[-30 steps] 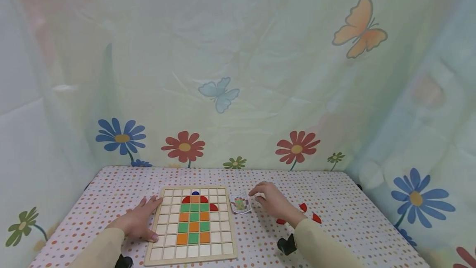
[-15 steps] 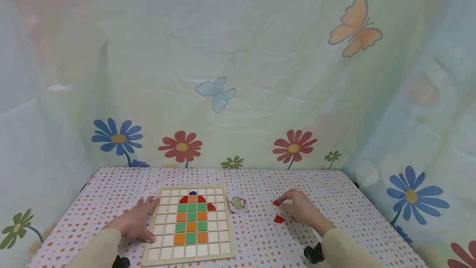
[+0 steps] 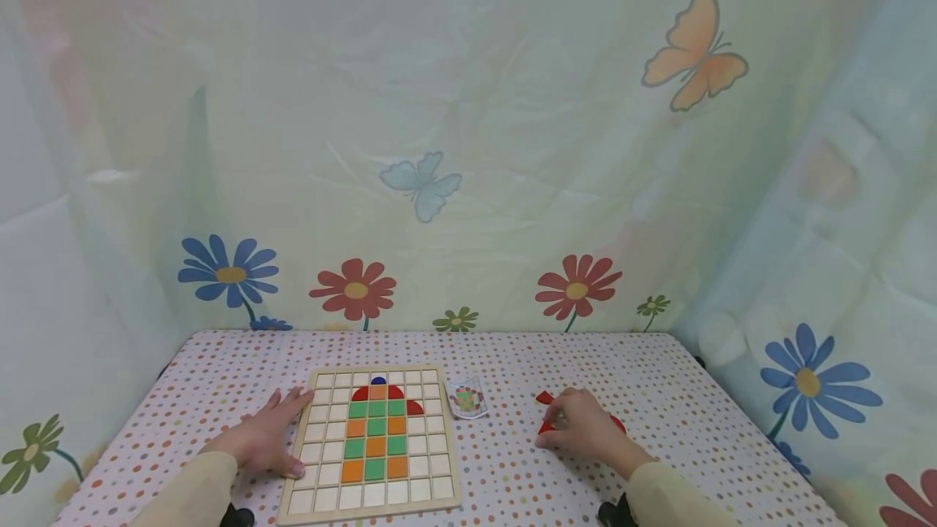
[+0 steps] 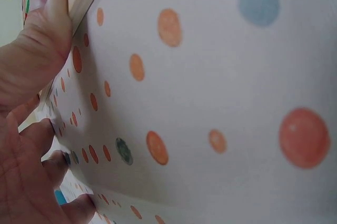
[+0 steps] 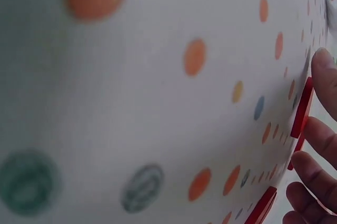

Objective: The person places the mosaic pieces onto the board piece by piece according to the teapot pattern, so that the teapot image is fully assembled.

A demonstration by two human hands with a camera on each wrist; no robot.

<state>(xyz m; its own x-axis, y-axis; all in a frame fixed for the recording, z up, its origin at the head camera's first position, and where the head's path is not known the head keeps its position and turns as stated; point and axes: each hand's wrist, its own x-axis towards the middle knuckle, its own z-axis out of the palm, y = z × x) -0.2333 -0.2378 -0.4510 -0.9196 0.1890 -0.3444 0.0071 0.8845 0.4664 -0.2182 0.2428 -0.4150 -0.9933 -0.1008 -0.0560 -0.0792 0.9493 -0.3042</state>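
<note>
**R hand moved to front red piece; board unchanged**

R hand [image 3: 581, 432] has shifted off the back red piece [image 3: 544, 398], R of board, to the front red piece [image 3: 545, 428], also R of board but nearer the person. Thumb + index curl at that piece's edges; can't tell if it's a real pinch yet, lift not clear either. Third red piece [image 3: 618, 424] is further R of board, partly hidden by the hand. Prob. still picking btwn loose pieces; nothing new on board vs. 0.5 s ago.

L hand [image 3: 259, 435] same as before: fingers spread at board's L edge, thumb on rim.

Board [image 3: 369, 510] = wood frame w/ grid. Holds green squares [image 3: 376, 427] + orange squares [image 3: 375, 446] mid-grid, blue piece [image 3: 377, 381] up top, rounded red pieces [image 3: 360, 393] just below it; other cells pale. Pattern card [image 3: 466, 399] just R of board's upper half.
</note>
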